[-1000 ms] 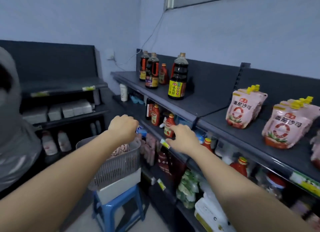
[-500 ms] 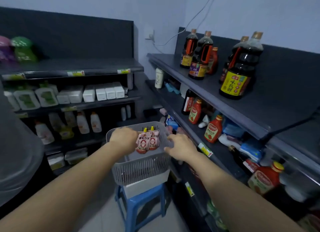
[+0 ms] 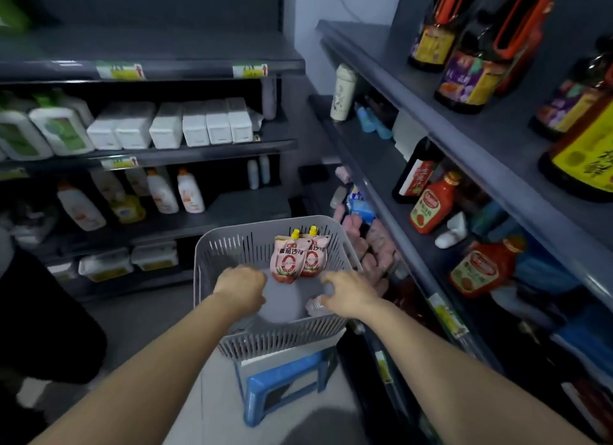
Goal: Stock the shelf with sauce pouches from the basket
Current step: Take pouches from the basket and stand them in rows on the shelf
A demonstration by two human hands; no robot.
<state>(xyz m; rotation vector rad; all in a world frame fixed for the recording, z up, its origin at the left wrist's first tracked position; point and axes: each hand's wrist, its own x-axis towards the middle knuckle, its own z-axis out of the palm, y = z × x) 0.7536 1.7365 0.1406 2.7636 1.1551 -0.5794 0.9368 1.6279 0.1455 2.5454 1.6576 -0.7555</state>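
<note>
A grey slotted basket sits on a blue stool. Two pink sauce pouches with yellow spouts lean upright against its far right wall. Both my hands are inside the basket. My left hand hovers just left of the pouches with curled fingers, holding nothing I can see. My right hand is low at the near right, fingers spread over a pale pouch lying on the basket floor. The dark shelf runs along the right.
The blue stool stands in the narrow aisle. Soy sauce bottles and red ketchup bottles fill the right shelves. Detergent bottles and white boxes fill the far shelving. A dark-clothed person stands at the left.
My view has swung down and left from the shelf to the basket. Both hands have dropped from the basket rim into the basket, next to the pouches.
</note>
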